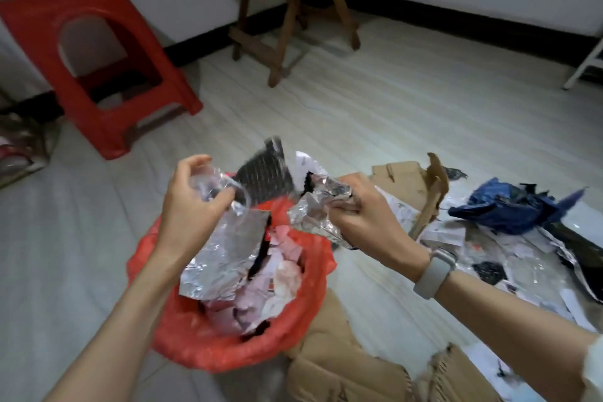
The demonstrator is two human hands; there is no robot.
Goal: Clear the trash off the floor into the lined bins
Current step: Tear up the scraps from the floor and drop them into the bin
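With our left hand (192, 202) gripping foil (225, 251) and our right hand (365, 219) clutching a wrapper (313, 209), we should release both low over the bin (228, 349).

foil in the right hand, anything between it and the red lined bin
Nothing visible blocks it. The right hand holds the crumpled foil just above the bin's far-right rim. The bin is already heaped with paper and a foil sheet hanging from the left hand.

The bin (182, 341) under its red liner (228, 349) is hidden (only paper scraps show); the cardboard (342, 375) beside the bin is cropped.
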